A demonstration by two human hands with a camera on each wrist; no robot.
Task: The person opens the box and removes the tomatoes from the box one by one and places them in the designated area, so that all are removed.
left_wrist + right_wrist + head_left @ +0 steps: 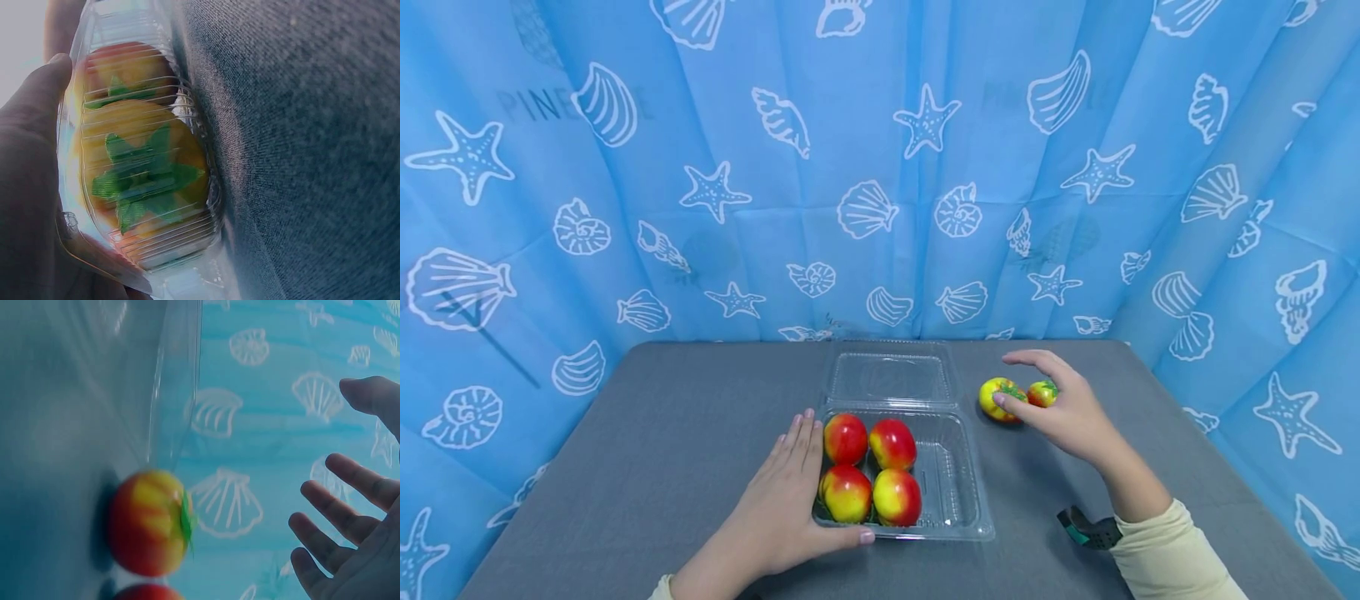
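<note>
A clear plastic clamshell container (951,479) stands with its lid (887,375) folded back. Several red-and-yellow fruits (892,444) sit in its left part; through the ribbed wall, the left wrist view shows a green star-shaped calyx (147,175) on one. My left hand (778,500) rests along the container's left side, fingers straight, thumb across the front corner. To the right of the container lie two more such fruits, one nearer (992,398) and one partly hidden (1039,393). My right hand (1063,412) hovers over this pair, fingers spread, holding nothing.
A grey cloth-covered table (700,433) carries everything. A dark strap with a green part (1090,530) sits at the right wrist by the sleeve. Behind the table hangs a blue curtain (880,275) with white shell and starfish prints.
</note>
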